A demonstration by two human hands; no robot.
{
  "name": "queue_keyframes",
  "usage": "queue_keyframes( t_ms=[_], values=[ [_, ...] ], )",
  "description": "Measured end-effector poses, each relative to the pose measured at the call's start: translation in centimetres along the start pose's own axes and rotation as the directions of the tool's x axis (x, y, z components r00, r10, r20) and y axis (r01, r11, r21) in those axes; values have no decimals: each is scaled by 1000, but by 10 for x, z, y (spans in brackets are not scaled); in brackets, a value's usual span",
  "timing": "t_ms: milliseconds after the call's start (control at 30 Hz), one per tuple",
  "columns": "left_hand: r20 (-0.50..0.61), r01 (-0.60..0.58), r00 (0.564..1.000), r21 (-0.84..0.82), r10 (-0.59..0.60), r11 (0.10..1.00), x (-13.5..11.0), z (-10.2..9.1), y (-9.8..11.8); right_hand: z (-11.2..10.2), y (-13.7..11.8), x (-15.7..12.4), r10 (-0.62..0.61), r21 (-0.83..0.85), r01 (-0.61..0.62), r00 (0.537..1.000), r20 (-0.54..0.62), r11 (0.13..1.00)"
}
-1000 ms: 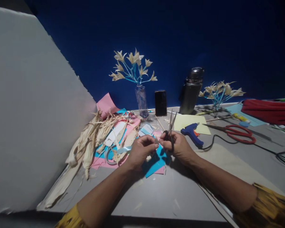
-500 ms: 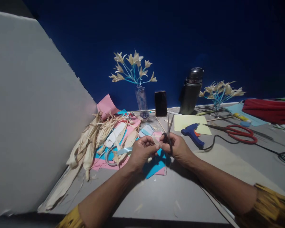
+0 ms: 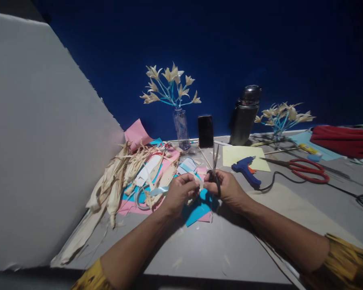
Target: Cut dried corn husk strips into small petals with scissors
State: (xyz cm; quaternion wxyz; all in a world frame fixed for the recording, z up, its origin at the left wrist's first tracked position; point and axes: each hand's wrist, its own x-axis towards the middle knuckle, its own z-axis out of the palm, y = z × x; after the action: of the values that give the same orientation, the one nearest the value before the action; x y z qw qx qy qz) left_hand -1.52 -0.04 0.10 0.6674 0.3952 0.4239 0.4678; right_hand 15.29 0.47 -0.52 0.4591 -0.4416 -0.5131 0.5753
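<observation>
My left hand (image 3: 179,195) is closed in a pinch on a small pale strip of corn husk (image 3: 199,182), held over the grey table. My right hand (image 3: 227,188) grips small black-handled scissors (image 3: 215,166), their blades pointing up and away. The fingertips of both hands meet around the husk piece. Under the hands lie blue and pink paper sheets (image 3: 196,209).
A heap of dried corn husks (image 3: 121,177) lies at the left beside a white board (image 3: 33,145). A blue glue gun (image 3: 245,169), red scissors (image 3: 305,169), yellow paper (image 3: 245,154), a phone (image 3: 205,130), a metal flask (image 3: 245,115) and two husk-flower bouquets (image 3: 169,84) stand behind.
The scissor blades have closed a little and both hands shifted slightly right. The husk piece stays pinched between my fingers.
</observation>
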Motion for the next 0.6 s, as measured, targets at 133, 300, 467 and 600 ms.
queue_keyframes(
  t_ms=[133,300,467,600],
  values=[
    [-91,-30,996,-51,26,998,1,-3,6,-1,1,-1,86,-93,-73,985,148,993],
    [-180,-138,975,-46,128,989,3,-3,15,1,5,-7,215,-178,-165,923,319,970],
    [-194,-150,971,-49,138,987,5,-4,15,8,12,-13,310,-50,-316,870,384,948],
    [-201,-152,970,-58,138,987,5,-3,15,9,20,-12,309,-37,-319,875,373,947]
  ],
)
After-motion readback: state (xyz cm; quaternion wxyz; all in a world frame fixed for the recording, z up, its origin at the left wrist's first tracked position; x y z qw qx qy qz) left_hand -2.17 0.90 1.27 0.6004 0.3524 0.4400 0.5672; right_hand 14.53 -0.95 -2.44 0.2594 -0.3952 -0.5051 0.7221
